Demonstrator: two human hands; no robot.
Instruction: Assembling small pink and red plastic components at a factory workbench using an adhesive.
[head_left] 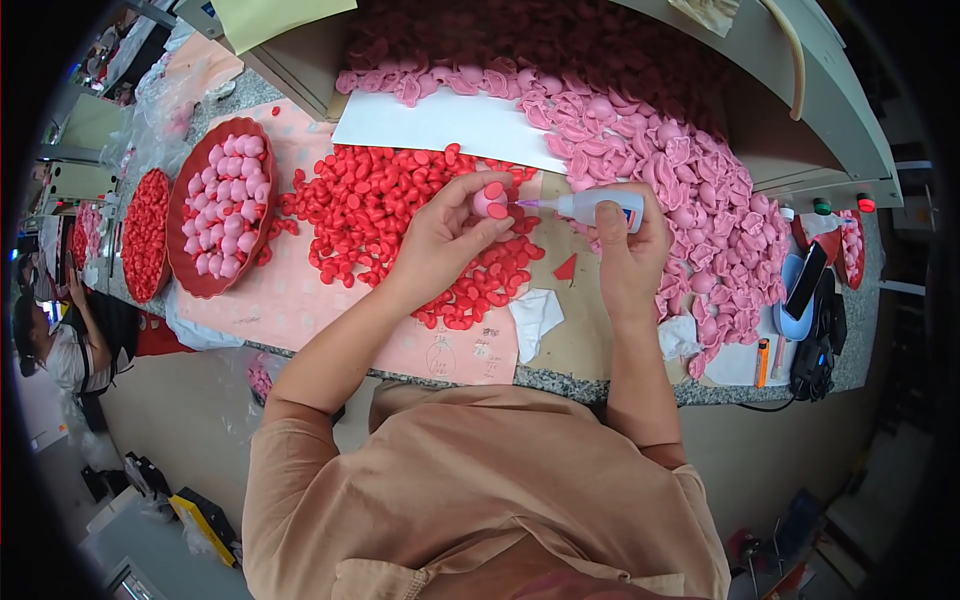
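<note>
Between the thumb and fingers of my left hand (pixel 447 232) is a small pink round piece (pixel 490 203) with red oval parts on it. My right hand (pixel 634 240) is closed around a clear squeeze bottle (pixel 590 207). Its narrow purple tip (pixel 530 203) points left at the pink piece; whether they touch I cannot tell. Beneath my left hand spreads a heap of glossy red oval pieces (pixel 365 205). To the right of my right hand lies a large pile of pink moulded pieces (pixel 715 215), some with frilled edges.
A red scalloped tray (pixel 182 262) holds pink pieces with red parts. Beside it is a tray of red pieces (pixel 146 235). A shelf (pixel 815 170) overhangs the table's back. Crumpled white tissue (pixel 536 322), a phone (pixel 806 282) and an orange cutter (pixel 762 362) lie nearer. A person (pixel 75 340) is far left.
</note>
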